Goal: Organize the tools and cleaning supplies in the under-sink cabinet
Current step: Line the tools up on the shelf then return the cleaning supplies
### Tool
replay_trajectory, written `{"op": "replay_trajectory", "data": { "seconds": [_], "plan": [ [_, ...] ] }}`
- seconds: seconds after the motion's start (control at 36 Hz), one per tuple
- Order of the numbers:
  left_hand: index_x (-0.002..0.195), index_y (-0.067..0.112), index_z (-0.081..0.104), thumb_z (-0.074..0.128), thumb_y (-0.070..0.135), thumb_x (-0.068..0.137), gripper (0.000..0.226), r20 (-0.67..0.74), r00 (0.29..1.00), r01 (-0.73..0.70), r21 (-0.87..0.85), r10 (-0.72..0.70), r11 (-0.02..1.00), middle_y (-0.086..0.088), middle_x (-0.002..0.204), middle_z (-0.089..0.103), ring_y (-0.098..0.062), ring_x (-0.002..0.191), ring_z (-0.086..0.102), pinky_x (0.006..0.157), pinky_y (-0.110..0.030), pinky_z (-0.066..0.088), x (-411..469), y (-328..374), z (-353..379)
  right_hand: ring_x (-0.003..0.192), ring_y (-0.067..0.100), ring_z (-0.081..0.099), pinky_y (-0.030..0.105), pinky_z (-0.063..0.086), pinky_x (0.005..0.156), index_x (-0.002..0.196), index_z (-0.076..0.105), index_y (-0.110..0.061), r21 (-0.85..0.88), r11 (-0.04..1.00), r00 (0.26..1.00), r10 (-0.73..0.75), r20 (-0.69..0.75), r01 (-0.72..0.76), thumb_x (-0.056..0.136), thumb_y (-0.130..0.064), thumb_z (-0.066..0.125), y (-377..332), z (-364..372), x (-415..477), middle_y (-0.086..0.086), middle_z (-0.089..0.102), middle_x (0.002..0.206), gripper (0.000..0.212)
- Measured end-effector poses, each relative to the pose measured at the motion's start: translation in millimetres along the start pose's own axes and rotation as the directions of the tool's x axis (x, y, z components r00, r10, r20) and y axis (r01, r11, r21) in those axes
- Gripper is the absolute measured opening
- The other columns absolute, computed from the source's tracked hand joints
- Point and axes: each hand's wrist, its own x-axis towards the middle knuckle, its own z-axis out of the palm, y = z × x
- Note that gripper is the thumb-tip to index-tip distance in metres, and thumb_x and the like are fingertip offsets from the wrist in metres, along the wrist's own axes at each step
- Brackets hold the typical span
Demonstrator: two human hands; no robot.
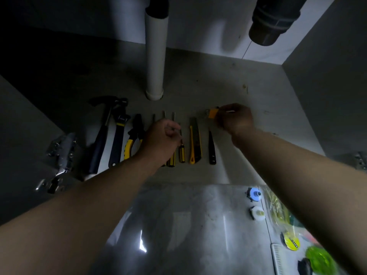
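Note:
Tools lie in a row on the cabinet floor [198, 88]: a hammer [100, 139], an adjustable wrench [118, 135], yellow-handled pliers [132, 137], several screwdrivers [181, 153], a yellow utility knife [195, 143] and a thin black tool [211, 149]. My left hand [161, 139] is closed over the screwdrivers, fingers pinching one shaft. My right hand [234, 119] holds a small yellow object [212, 113] just above the floor, right of the knife. Part of the screwdrivers is hidden under my left hand.
A white drain pipe [155, 54] stands behind the tool row. A black trap [272, 22] hangs at top right. Door hinges [61, 151] sit at the left edge. On the floor outside lie a blue fitting [254, 193], a plastic bag [278, 207] and green items [319, 261].

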Motion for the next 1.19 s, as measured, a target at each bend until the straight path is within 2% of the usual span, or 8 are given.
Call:
{"op": "replay_trajectory", "data": {
  "seconds": [0.14,0.33,0.56,0.69,0.83,0.97,1.08,1.19],
  "plan": [
    [0.114,0.015,0.063,0.054,0.007,0.099,0.019,-0.004,1.000,0.010,-0.018,-0.010,1.000,-0.007,0.110,0.068,-0.009,0.076,0.065,0.056,-0.014,0.044,0,1,2,0.094,0.031,0.071,0.049,0.060,0.083,0.083,0.068,-0.020,-0.102,0.994,0.999,0.033,0.016,-0.032,0.077,-0.017,0.085,-6,9,18,0.015,0.073,0.100,0.018],
    [0.115,0.013,0.062,0.051,0.006,0.101,0.019,-0.002,1.000,0.013,-0.044,-0.013,0.999,-0.010,0.114,0.066,-0.010,0.082,0.065,0.049,-0.007,0.043,3,0,1,0.105,0.027,0.066,0.043,0.058,0.092,0.113,0.071,-0.013,-0.223,0.975,0.994,0.003,0.105,0.020,0.082,-0.015,0.082,-4,16,26,0.012,0.068,0.116,0.033],
    [0.114,0.015,0.063,0.054,0.008,0.099,0.019,0.006,1.000,-0.009,0.026,0.009,1.000,-0.006,0.111,0.068,-0.020,0.094,0.068,0.072,-0.029,0.052,1,-1,1,0.112,0.027,0.064,0.042,0.055,0.097,0.127,0.066,-0.015,-0.350,0.930,0.991,-0.080,0.103,0.112,0.088,-0.023,0.075,10,13,26,0.009,0.063,0.128,0.041],
    [0.114,0.019,0.063,0.054,0.012,0.100,0.018,0.032,0.993,-0.115,0.204,0.110,0.972,0.002,0.111,0.063,-0.011,0.098,0.060,0.070,-0.019,0.046,-6,-2,4,0.110,0.027,0.065,0.041,0.054,0.095,0.121,0.069,-0.014,-0.409,0.891,0.980,-0.193,0.056,0.199,0.089,-0.015,0.067,16,-1,14,0.009,0.068,0.122,0.032],
    [0.112,0.022,0.060,0.047,0.014,0.102,0.018,0.179,0.956,-0.284,0.381,0.231,0.880,0.000,0.102,0.067,-0.021,0.090,0.064,0.075,-0.034,0.053,-26,7,13,0.095,0.034,0.067,0.040,0.054,0.086,0.104,0.071,-0.003,-0.421,0.804,0.905,-0.402,0.138,0.421,0.087,0.002,0.051,28,-41,-38,0.016,0.072,0.104,0.027],
    [0.108,0.023,0.061,0.048,0.016,0.101,0.016,0.370,0.882,-0.444,0.445,0.291,0.778,0.003,0.094,0.064,-0.017,0.081,0.060,0.070,-0.034,0.050,-57,17,31,0.085,0.022,0.062,0.032,0.050,0.080,0.097,0.070,-0.011,-0.436,0.748,0.864,-0.462,0.201,0.501,0.087,-0.002,0.054,69,-98,-101,0.005,0.065,0.095,0.021],
    [0.105,0.028,0.063,0.048,0.020,0.102,0.017,0.554,0.792,-0.554,0.479,0.255,0.681,0.008,0.093,0.064,-0.010,0.080,0.059,0.073,-0.037,0.055,-87,28,48,0.081,0.025,0.060,0.033,0.044,0.076,0.087,0.068,-0.012,-0.480,0.785,0.914,-0.393,0.100,0.390,0.084,0.001,0.060,119,-140,-143,0.004,0.063,0.087,0.016],
    [0.111,0.032,0.065,0.051,0.021,0.101,0.020,0.700,0.701,-0.633,0.524,0.134,0.570,0.009,0.104,0.064,-0.011,0.092,0.060,0.083,-0.038,0.054,-115,42,63,0.080,0.029,0.063,0.035,0.048,0.075,0.087,0.069,-0.011,-0.464,0.866,0.977,-0.211,-0.004,0.185,0.084,0.005,0.059,176,-168,-187,0.009,0.067,0.088,0.019]
  ]
}}
